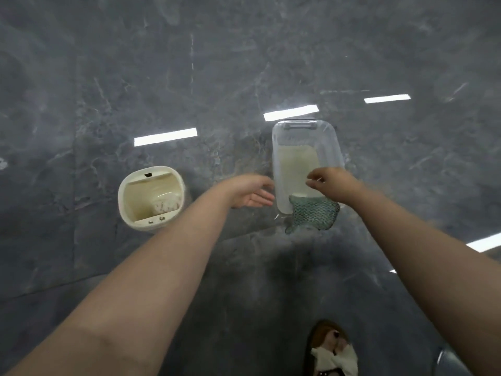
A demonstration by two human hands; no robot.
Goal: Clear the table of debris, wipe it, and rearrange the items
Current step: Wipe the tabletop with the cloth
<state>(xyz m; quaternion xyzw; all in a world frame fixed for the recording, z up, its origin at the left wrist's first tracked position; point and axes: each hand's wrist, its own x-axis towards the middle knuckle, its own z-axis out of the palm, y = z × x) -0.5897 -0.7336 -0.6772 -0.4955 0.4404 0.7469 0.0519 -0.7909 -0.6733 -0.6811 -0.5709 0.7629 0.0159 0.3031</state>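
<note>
**Both hands reach for the tub on the floor**

Nearest us, at the bottom edge, we see a foot [329, 351] in a sandal on the grey marble floor [81, 77]. Our two bare forearms stretch forward from the lower corners. Our left hand [250, 192] hangs open, fingers straight, just beside the tub's left wall; we cannot tell whether it touches. Our right hand [329, 183] hovers over the near end of the clear plastic tub [329, 137], fingers loosely curled; whether it pinches anything we cannot tell. A green knitted cloth [311, 213] drapes over the tub's near rim and spills onto the floor. Inside the tub lies something pale [296, 164]. To the left, well apart from the tub, stands a cream bin [123, 196], with a whitish wad [166, 204] at its bottom. Farther off, ceiling lights glint on the floor.
</note>
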